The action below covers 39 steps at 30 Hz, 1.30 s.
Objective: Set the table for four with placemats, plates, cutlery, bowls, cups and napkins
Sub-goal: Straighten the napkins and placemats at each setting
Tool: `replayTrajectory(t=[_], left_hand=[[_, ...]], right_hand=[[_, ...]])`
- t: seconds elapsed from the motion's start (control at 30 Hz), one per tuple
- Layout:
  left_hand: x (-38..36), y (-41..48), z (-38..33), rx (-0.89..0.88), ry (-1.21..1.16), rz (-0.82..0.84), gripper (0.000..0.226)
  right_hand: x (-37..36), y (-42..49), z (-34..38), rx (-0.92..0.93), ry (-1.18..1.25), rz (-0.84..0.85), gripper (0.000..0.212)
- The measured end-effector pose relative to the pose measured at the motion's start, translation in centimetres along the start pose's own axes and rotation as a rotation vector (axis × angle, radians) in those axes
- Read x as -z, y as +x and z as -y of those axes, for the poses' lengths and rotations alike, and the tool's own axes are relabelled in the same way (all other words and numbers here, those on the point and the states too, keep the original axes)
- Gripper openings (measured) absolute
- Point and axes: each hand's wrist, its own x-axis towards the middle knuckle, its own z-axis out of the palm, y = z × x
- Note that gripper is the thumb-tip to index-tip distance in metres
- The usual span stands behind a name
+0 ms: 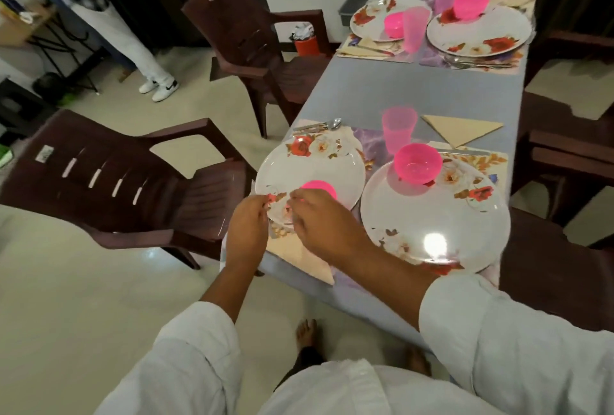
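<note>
Both hands meet over the near rim of the floral plate (309,165) at the corner seat; the left hand (247,220) is at its edge, the right hand (320,225) just in front of the pink bowl (319,187) sitting on it; fingers of both are curled, though what they pinch I cannot tell; a folded napkin (299,257) lies under the wrists on the surface (415,89); a pink cup (397,132) stands well apart beyond
</note>
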Motion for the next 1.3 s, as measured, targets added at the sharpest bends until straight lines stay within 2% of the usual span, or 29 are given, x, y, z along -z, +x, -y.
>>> replayTrajectory(t=[0.1, 0.13, 0.23, 0.33, 0.43, 0.6, 0.8, 0.93, 1.1, 1.3], left_hand=[[-0.4, 0.8, 6.5, -0.046, 0.119, 0.256, 0.016], [-0.7, 1.1, 8.4, -0.083, 0.155, 0.334, 0.018], [-1.6, 1.6, 11.7, -0.221, 0.204, 0.496, 0.017], [-2.2, 2.3, 13.4, -0.387, 0.241, 0.569, 0.025], [-3.2, 3.2, 14.3, -0.541, 0.265, 0.595, 0.033], [-4.4, 4.5, 15.3, -0.703, 0.326, 0.616, 0.043], [-4.6, 5.4, 15.9, -0.8, 0.314, 0.619, 0.035], [-4.8, 5.5, 16.1, -0.909, 0.403, 0.647, 0.039], [-5.0, 6.3, 16.3, -1.013, 0.424, 0.651, 0.041], [-4.9, 6.5, 16.4, -1.052, 0.42, 0.664, 0.042]], right_hand=[[-5.9, 0.7, 2.2, 0.05, -0.101, 0.334, 0.027], [-7.8, 0.7, 2.5, 0.026, -0.14, 0.387, 0.025], [-12.6, -0.1, 2.1, -0.148, -0.185, 0.476, 0.026], [-14.8, -0.7, 2.8, -0.272, -0.263, 0.517, 0.027], [-14.5, -1.4, 3.1, -0.366, -0.313, 0.513, 0.024], [-14.9, -2.9, 2.5, -0.373, -0.342, 0.527, 0.028], [-14.8, -4.4, 2.2, -0.291, -0.338, 0.566, 0.047], [-15.0, -6.2, 1.6, -0.319, -0.345, 0.6, 0.057], [-15.0, -7.8, 1.2, -0.362, -0.366, 0.599, 0.057], [-14.0, -8.6, 1.8, -0.438, -0.429, 0.563, 0.055]])
